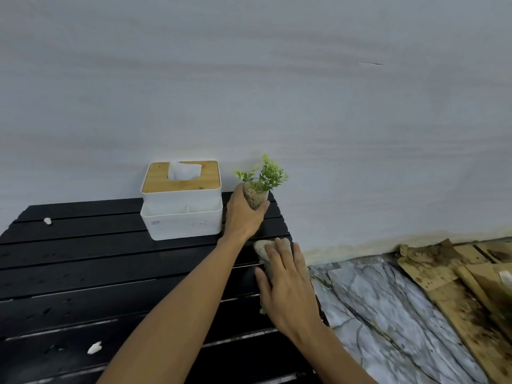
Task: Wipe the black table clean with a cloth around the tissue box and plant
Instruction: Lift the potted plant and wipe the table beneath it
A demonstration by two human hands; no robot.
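Note:
The black slatted table [83, 273] fills the lower left. At its far edge stands a white tissue box [181, 214] with a wooden lid and a tissue sticking up. Just right of it is a small green plant [263, 176] in a pebble-filled pot, tilted, with my left hand [243, 214] wrapped around the pot. My right hand [288, 284] presses flat on a grey-beige cloth [261, 249] at the table's right edge, just in front of the plant. Most of the cloth is hidden under the hand.
Two small white scraps lie on the table, one at the far left [47, 220] and one near the front [94, 348]. A pale wall [249, 79] rises behind. To the right is marble-patterned floor [374, 314] with stained cardboard pieces [457, 286].

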